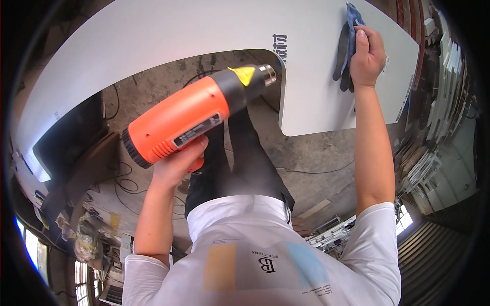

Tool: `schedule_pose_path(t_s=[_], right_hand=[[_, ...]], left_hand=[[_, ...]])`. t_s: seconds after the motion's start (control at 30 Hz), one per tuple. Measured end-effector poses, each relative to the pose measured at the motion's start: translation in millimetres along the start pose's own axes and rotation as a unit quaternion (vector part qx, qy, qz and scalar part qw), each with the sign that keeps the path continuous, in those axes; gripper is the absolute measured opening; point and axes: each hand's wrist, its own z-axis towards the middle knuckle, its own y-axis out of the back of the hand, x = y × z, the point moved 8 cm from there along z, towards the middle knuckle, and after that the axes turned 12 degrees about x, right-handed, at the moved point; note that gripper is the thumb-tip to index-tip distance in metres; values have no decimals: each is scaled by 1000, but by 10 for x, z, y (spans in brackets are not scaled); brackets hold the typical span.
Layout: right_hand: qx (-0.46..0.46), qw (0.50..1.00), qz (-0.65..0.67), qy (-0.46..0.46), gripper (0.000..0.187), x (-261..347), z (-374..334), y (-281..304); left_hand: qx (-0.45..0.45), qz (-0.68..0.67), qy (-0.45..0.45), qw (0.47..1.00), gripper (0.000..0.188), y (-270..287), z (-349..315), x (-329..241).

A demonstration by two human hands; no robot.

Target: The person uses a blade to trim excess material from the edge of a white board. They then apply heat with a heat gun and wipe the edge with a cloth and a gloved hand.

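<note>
Two hands, both occupied. Left hand (178, 162): grips orange heat gun (176, 117), centre-left, nozzle by the cutout. Right hand (368, 57): pinches blue-grey glove (350, 43) at white panel (314, 104), upper right. Step, apparently: rubbing; next move calls for even pressure, nozzle clear.

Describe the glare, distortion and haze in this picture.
Head view: the window at lower left is blown out; the white board glares at its lower-left tip, its outer edge bowed by the fisheye; black surrounds the corners; milky haze softens the trousers.
</note>
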Motion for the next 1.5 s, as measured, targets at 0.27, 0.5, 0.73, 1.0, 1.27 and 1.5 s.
schedule_pose_path(t_s=[0.27, 0.5, 0.73, 1.0, 1.27, 1.5], right_hand=[[18, 999, 32, -26, 16, -67, 9, 6], [114, 986, -21, -117, 47, -257, 198, 52], [163, 969, -170, 78, 72, -132, 610, -87], [141, 972, -165, 95, 66, -77, 534, -180], [127, 975, -160, 89, 66, -64, 496, -187], [136, 980, -129, 72, 66, -70, 510, -190]], left_hand=[[30, 11, -9, 999, 15, 38, -55, 38], [51, 4, 53, 997, 14, 32, -152, 106], [46, -20, 51, 997, 13, 46, -208, 115], [41, -23, 58, 997, 13, -17, -165, 113], [46, 15, 57, 997, 15, -12, -124, 104], [32, 8, 29, 999, 12, 74, -164, -10]])
